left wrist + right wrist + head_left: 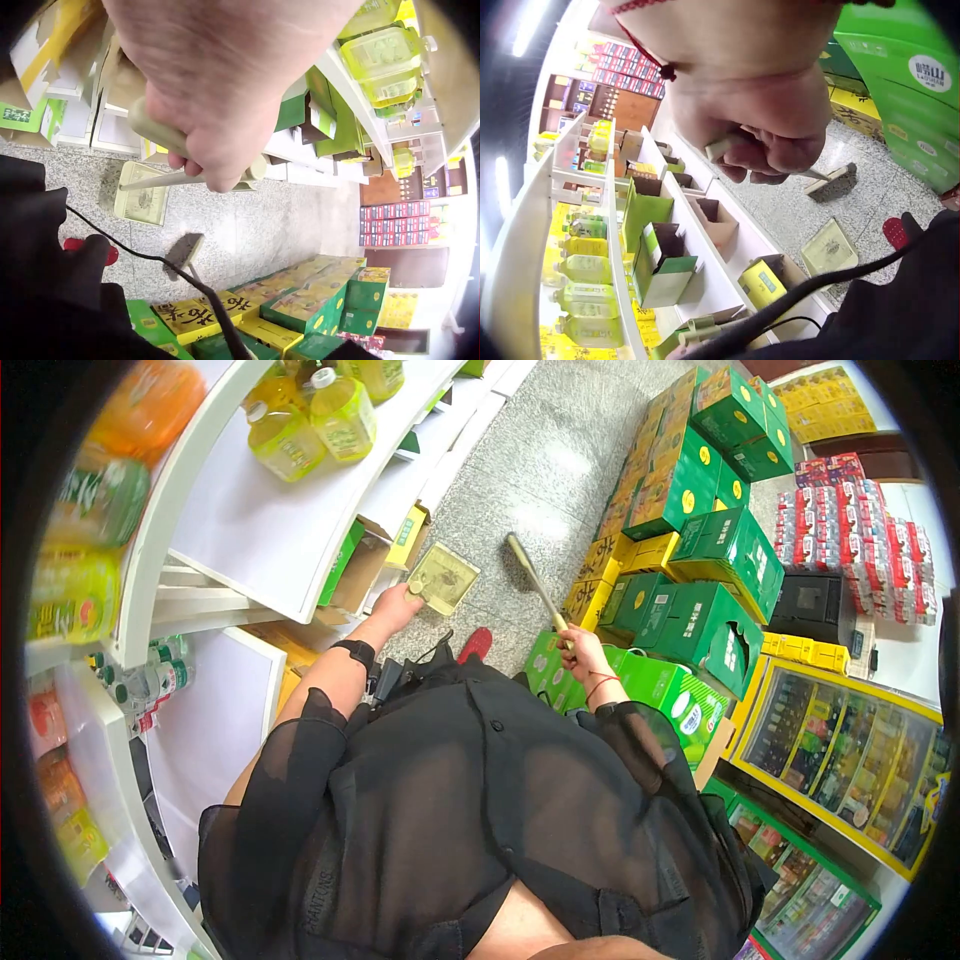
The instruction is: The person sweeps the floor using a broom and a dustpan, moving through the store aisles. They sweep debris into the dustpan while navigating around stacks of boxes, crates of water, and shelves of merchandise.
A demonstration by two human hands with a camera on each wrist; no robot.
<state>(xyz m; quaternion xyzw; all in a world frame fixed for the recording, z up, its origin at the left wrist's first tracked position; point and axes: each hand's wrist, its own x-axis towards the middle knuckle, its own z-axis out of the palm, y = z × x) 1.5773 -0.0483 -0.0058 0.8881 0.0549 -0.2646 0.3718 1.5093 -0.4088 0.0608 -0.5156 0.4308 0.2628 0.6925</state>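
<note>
My left hand (394,610) grips the cross-shaped top of a pale long-handled dustpan (452,574). In the left wrist view its pole (159,181) runs down to the pan (154,205) on the speckled floor. A broom's pale handle (541,592) is held in my right hand (586,654), fingers curled round its end. The broom head (832,181) sits low at the floor, a short way from the dustpan (829,252) in the right wrist view. A red shoe (474,644) stands near the pan.
White shelves (255,535) with bottled drinks (342,415) line the left side, with open cartons (660,262) on the lower levels. Stacked green and yellow boxes (665,490) border the floor aisle (520,470) on the right. Beyond them is a yellow-framed display case (755,725).
</note>
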